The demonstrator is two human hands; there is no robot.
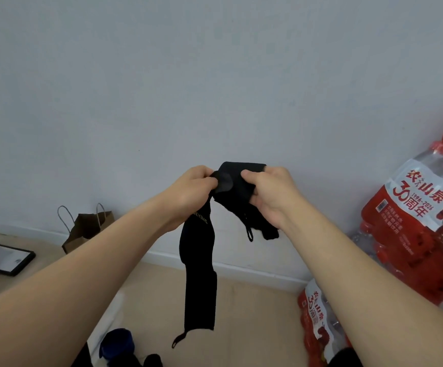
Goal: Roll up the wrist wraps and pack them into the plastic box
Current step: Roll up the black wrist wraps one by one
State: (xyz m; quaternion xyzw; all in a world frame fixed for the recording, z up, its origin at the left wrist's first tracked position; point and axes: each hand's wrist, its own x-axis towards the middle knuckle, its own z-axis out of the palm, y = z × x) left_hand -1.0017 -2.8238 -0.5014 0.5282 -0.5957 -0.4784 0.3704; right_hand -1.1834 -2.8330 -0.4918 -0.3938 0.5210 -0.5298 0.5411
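- Red bottled-water packs [411, 207], right: labels read "农夫山泉", "30周年", "1996–2026".
- Hanging wrist wrap [199, 274]: gold lettering, partly hidden, ends "EYING".
- Left hand [188, 192]: thumb and fingers pinch this wrap's upper end; the strip dangles below it.
- Right hand [270, 194]: fingers curled around the bunched wrist wrap [238, 186], which touches the hanging one.

Black wrist wraps [200, 260], unrolled, held up in mid-air: one dangling long, the other bunched just beside.
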